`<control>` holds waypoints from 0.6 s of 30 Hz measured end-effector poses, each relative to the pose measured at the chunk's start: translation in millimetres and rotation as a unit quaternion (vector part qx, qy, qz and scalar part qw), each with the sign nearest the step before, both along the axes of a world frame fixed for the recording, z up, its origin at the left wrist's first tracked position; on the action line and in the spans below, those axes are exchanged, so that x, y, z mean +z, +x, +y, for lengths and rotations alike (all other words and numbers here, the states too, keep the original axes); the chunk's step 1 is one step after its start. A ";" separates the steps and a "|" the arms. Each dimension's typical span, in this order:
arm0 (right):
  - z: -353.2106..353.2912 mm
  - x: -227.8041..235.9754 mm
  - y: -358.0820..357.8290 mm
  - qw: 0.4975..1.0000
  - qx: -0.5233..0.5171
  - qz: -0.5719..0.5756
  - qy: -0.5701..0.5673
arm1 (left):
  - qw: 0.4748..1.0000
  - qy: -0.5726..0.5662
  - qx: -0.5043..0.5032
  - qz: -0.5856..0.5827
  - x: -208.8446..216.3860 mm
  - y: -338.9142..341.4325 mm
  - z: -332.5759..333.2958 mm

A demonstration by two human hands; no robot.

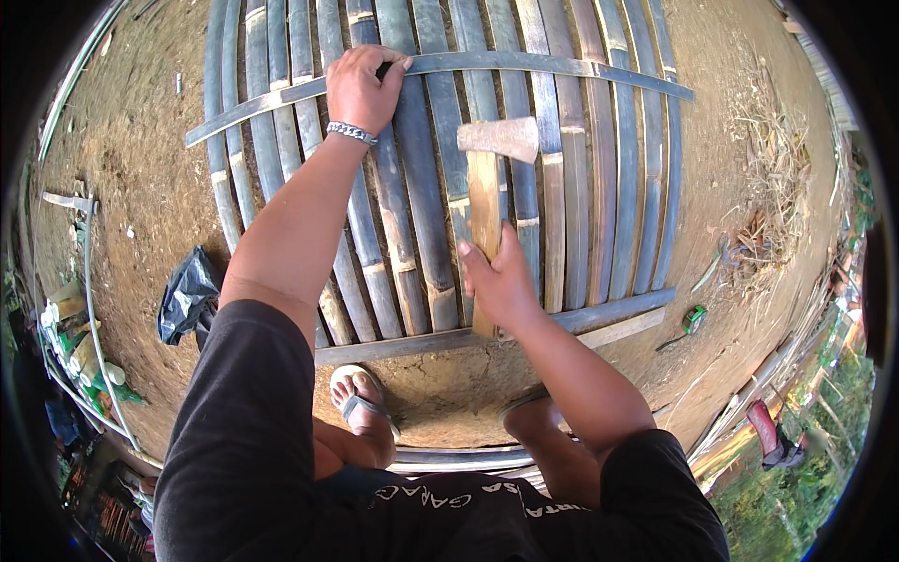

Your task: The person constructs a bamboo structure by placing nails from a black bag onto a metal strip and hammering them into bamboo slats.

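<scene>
A panel of long split-bamboo slats (412,197) lies on the ground in front of me, side by side with narrow gaps. Across its far part runs a bamboo crosspiece (496,62). My left hand (363,86), a chain bracelet at the wrist, is closed over this strip, thumb along its edge; whether it also pinches something small is hidden. In my right hand (504,281) is a hatchet, wrapped by my fingers around its wooden handle (484,201). The worn metal head (499,139) is raised above the slats, right of my left hand.
A second crosspiece (421,345) lies along the panel's near edge, just beyond my sandalled feet (363,401). A black plastic bag (187,295) sits to the left. On the right are a green tape measure (694,319) and dry shavings (773,187) on bare soil.
</scene>
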State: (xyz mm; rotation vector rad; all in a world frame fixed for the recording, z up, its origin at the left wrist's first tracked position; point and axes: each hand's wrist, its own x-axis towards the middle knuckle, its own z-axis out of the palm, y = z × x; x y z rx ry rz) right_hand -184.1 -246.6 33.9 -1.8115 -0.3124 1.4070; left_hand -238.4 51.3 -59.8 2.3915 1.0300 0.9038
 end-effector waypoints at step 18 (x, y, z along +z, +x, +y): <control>115.9 -14.9 49.3 0.892 0.226 -0.391 0.022 | 0.999 0.023 0.032 -0.002 -2.8 4.9 -2.0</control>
